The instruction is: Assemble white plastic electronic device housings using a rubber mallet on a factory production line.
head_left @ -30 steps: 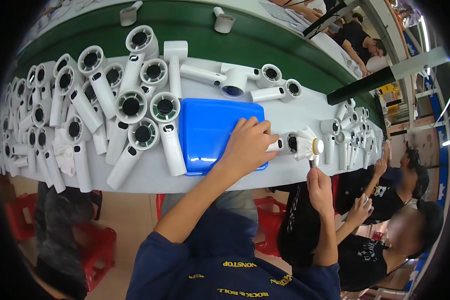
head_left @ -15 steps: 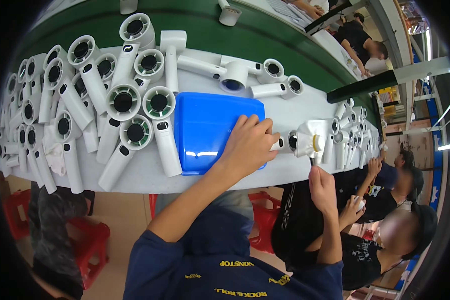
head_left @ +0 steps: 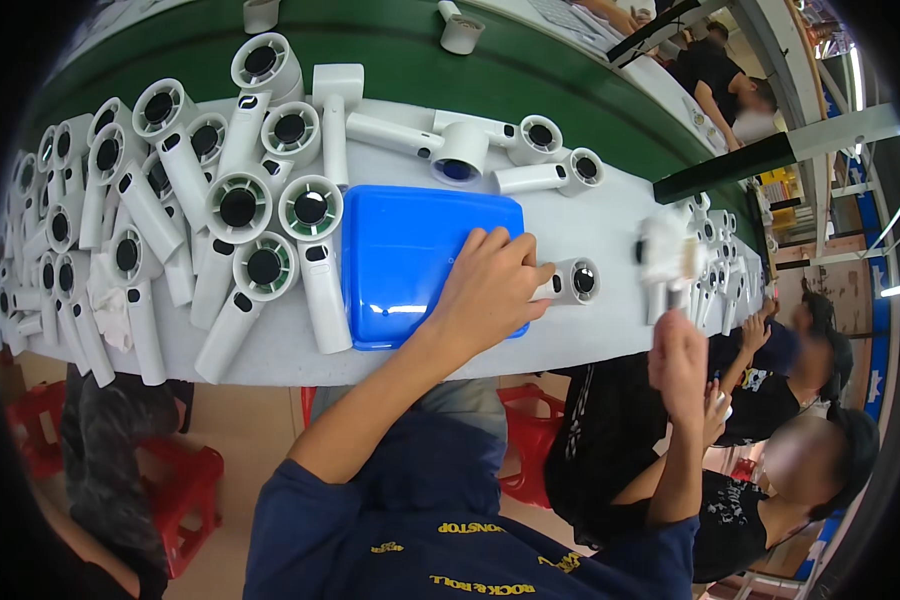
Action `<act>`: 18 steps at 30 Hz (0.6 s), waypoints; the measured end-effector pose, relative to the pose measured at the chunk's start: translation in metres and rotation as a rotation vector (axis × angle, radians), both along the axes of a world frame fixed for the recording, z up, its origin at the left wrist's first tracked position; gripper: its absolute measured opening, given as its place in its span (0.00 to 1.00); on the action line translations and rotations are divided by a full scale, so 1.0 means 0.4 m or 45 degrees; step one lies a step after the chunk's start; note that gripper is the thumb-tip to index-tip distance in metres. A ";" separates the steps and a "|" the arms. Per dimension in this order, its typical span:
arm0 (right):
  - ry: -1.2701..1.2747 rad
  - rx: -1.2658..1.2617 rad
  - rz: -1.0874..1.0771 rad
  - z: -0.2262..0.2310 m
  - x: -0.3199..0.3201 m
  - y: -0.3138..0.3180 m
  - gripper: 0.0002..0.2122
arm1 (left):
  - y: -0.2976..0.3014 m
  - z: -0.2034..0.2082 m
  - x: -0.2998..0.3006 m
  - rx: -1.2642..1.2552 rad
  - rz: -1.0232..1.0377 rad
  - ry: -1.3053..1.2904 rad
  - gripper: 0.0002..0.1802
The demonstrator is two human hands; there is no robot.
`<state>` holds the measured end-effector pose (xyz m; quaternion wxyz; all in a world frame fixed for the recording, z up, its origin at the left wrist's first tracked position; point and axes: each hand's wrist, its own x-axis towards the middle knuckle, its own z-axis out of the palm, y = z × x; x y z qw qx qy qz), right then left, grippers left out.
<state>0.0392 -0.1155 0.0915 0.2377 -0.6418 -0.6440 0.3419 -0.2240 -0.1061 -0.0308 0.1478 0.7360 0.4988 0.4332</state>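
Over the right edge of a blue plastic tray [head_left: 400, 265], my left hand [head_left: 490, 280] is closed round the handle of a white handheld fan [head_left: 582, 281]. The fan lies on the table with its round head pointing right and its dark centre showing. My right hand [head_left: 678, 365] is raised to the right of it, gripping the thin dark handle of a cloth-wrapped tool [head_left: 667, 255]. White cloth covers the tool's head, which is blurred by motion and apart from the fan.
Several white handheld fans [head_left: 240, 208] crowd the table's left side; others [head_left: 460, 150] lie behind the tray. More fans [head_left: 715, 250] stand at the right, near seated co-workers [head_left: 800, 460]. A green belt [head_left: 390, 45] runs along the back, and a dark post [head_left: 725, 170] juts in at right.
My right hand has swung the cloth-wrapped tool up and right, away from the fan head. My left hand keeps its hold on the fan, almost in the same place.
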 end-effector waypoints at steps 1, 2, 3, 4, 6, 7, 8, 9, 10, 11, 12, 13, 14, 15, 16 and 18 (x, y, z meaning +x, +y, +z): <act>0.128 0.105 0.056 0.003 0.008 0.012 0.22 | -0.001 0.001 0.000 -0.002 -0.001 -0.002 0.18; 0.089 0.143 0.031 -0.010 0.007 0.018 0.22 | 0.000 0.003 0.000 0.014 0.009 -0.007 0.18; 0.047 0.187 -0.004 -0.037 0.009 0.022 0.23 | 0.003 0.004 0.003 0.036 0.009 -0.015 0.18; -0.737 0.881 0.477 -0.088 -0.012 0.036 0.23 | 0.006 0.004 0.006 0.036 0.001 -0.012 0.18; -0.575 0.092 0.243 -0.107 -0.016 0.035 0.23 | 0.005 0.000 0.004 0.052 0.017 -0.020 0.18; -0.446 -0.024 0.273 -0.076 -0.009 0.052 0.23 | 0.006 0.002 -0.001 0.051 0.032 -0.015 0.18; -0.332 -0.150 0.167 -0.039 -0.017 0.058 0.23 | 0.006 0.003 -0.004 0.020 0.025 0.000 0.18; -0.221 -0.276 0.045 -0.010 -0.019 0.053 0.23 | 0.004 0.005 -0.003 -0.009 0.002 0.010 0.18; -0.090 -0.123 0.058 -0.004 -0.013 0.053 0.22 | 0.005 0.004 -0.004 -0.009 0.005 0.011 0.18; 0.088 -0.150 -0.062 0.026 -0.016 0.048 0.23 | 0.006 0.004 -0.004 0.001 0.011 0.012 0.18; 0.190 -0.072 -0.023 0.030 -0.006 0.049 0.23 | 0.005 0.004 0.001 0.010 0.006 0.009 0.18; 0.292 0.007 0.016 0.033 0.001 0.050 0.23 | 0.004 0.004 0.003 0.009 -0.001 0.006 0.18; 0.119 0.070 0.003 -0.001 0.017 0.047 0.22 | 0.005 0.004 0.002 0.025 0.003 -0.014 0.18; -0.200 0.068 0.140 -0.049 0.013 0.043 0.23 | 0.008 0.009 0.006 0.045 0.002 -0.033 0.18; -0.514 0.060 0.280 -0.099 0.011 0.044 0.25 | 0.009 0.008 0.010 0.047 -0.009 -0.030 0.18; -0.237 -0.228 0.159 -0.087 0.021 0.062 0.24 | 0.005 0.003 0.001 0.025 0.044 -0.026 0.19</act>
